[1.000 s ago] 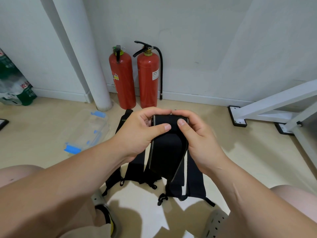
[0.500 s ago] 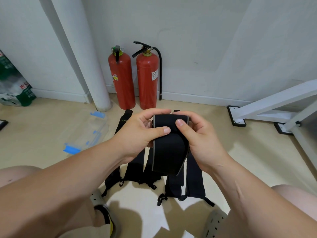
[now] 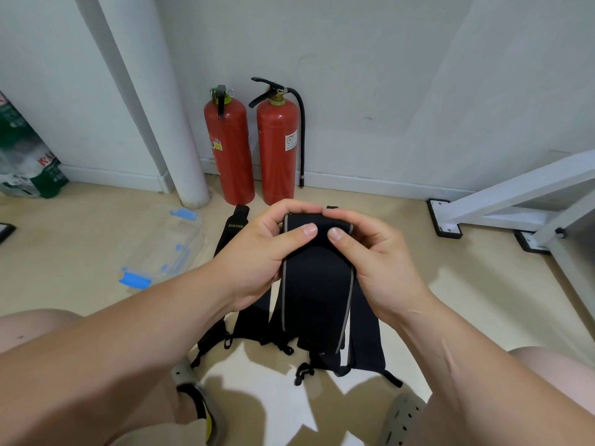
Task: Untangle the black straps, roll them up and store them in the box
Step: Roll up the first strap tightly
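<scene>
Thumb placement has shifted slightly since the earlier frames: the right thumb tip now sits just below the left on the front of the roll. Hands and strap otherwise keep the same position.

Progress: early stage, by estimate. One black strap [image 3: 317,284], grey-edged, is held above the floor [image 3: 450,300]. Its upper end is turned over into a small roll, and most of its length hangs unrolled. The remaining straps [image 3: 365,336] lie flat on the floor below, roughly side by side and not rolled. The box [image 3: 164,246], clear with blue clips, sits on the floor to the left, well apart. No strap is visible inside it.

Left hand [image 3: 254,255]: fingers [image 3: 289,210] curled over the top of the roll, thumb pressed on its front.

Right hand [image 3: 383,265]: fingers [image 3: 354,217] curled likewise, thumb opposing. Both hands pinch the rolled end.
</scene>
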